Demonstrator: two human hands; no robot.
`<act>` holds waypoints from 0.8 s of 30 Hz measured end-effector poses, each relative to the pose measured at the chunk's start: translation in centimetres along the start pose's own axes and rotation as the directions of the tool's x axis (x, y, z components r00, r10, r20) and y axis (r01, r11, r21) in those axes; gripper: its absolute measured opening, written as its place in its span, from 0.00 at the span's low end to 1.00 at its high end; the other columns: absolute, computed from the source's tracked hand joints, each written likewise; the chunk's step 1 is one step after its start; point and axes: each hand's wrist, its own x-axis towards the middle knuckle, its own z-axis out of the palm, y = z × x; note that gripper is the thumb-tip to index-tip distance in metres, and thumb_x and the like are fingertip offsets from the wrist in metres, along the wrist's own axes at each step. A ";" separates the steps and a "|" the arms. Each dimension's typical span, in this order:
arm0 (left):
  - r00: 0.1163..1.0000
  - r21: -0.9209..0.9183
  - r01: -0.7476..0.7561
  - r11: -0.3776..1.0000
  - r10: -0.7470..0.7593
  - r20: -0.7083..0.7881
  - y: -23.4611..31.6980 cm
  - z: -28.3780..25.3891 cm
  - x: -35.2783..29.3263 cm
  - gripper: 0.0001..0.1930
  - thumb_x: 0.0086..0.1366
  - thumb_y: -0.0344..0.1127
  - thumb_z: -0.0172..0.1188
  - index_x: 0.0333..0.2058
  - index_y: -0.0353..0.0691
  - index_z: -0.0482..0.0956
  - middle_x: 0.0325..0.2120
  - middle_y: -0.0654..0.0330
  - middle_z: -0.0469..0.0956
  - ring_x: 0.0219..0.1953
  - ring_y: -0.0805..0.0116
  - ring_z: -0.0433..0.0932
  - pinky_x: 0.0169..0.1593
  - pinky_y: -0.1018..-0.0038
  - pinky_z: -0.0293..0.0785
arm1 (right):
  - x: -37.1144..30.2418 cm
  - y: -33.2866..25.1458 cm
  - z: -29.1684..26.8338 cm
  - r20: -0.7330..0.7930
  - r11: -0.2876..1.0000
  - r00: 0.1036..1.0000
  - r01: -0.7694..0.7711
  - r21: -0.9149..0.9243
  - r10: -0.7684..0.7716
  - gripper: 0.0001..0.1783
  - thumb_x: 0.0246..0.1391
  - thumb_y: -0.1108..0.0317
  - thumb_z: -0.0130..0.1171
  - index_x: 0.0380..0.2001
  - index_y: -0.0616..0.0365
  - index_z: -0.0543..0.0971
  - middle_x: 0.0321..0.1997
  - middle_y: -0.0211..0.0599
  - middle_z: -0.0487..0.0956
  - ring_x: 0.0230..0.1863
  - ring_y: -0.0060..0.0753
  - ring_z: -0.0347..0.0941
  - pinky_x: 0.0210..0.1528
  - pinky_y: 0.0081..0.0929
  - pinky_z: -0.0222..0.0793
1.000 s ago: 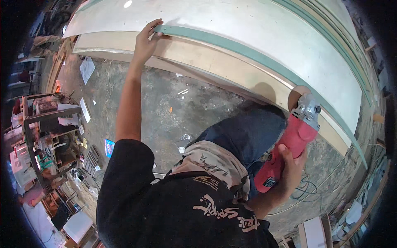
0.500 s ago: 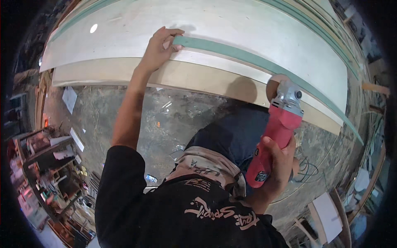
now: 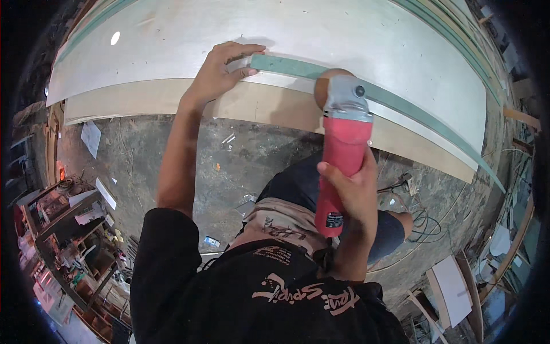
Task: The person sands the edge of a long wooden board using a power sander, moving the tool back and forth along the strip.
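A long green strip (image 3: 401, 110) lies across a broad white board (image 3: 321, 28). My left hand (image 3: 215, 74) is at its left end, forefinger along the far edge and thumb along the near edge, holding it. In my right hand (image 3: 355, 189) is a red angle grinder (image 3: 345, 137) with a grey metal head, my fingers wrapped round its body. The grinder's round brown disc (image 3: 325, 89) is over the strip, to the right of my left hand. Whether the disc touches the strip I cannot tell.
A tan board (image 3: 137, 106) shows under the white one along its near edge. More green strips (image 3: 452, 49) lie at the far right. Cluttered shelving (image 3: 80, 241) stands at the lower left. A dark cable (image 3: 427, 226) curls on the floor, with board offcuts (image 3: 452, 289) at the lower right.
My right hand has brought the grinder left along the strip, closer to my left hand. The left hand still holds the strip's end, and the whole view has shifted slightly.
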 end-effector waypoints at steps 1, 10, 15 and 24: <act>1.000 0.002 -0.025 1.000 0.025 -0.002 -0.3 0.0 -0.1 0.25 0.61 0.30 0.73 0.59 0.43 0.84 0.54 0.56 0.84 0.58 0.60 0.81 0.69 0.61 0.74 | 0.4 -0.1 0.6 0.002 1.000 1.000 -0.004 -0.005 0.004 0.34 0.49 0.69 0.78 0.57 0.66 0.74 0.48 0.39 0.82 0.46 0.28 0.79 0.52 0.30 0.76; 0.998 -0.012 -0.028 1.000 0.028 -0.060 -0.7 0.4 0.3 0.22 0.60 0.28 0.73 0.54 0.45 0.87 0.50 0.57 0.85 0.50 0.59 0.80 0.61 0.63 0.78 | -0.2 -0.6 0.0 -0.008 0.998 1.000 -0.023 -0.050 0.022 0.35 0.47 0.65 0.79 0.56 0.65 0.75 0.45 0.36 0.82 0.44 0.28 0.78 0.51 0.31 0.76; 0.974 -0.010 0.053 0.999 -0.054 -0.218 -2.9 -2.5 -1.9 0.26 0.62 0.22 0.69 0.59 0.45 0.82 0.50 0.56 0.83 0.56 0.59 0.78 0.63 0.62 0.78 | -3.3 -1.1 -4.0 -0.134 1.000 0.991 -0.002 -0.028 -0.002 0.39 0.47 0.62 0.80 0.59 0.65 0.74 0.49 0.39 0.81 0.48 0.31 0.78 0.53 0.32 0.74; 0.984 0.823 0.146 0.549 0.007 -0.179 -0.8 -7.9 -4.8 0.24 0.66 0.52 0.68 0.58 0.52 0.82 0.57 0.61 0.81 0.68 0.54 0.71 0.73 0.46 0.51 | -7.7 -1.0 -8.9 -0.403 0.999 0.914 0.049 0.006 -0.043 0.44 0.46 0.61 0.81 0.63 0.65 0.71 0.53 0.42 0.78 0.49 0.35 0.77 0.54 0.32 0.73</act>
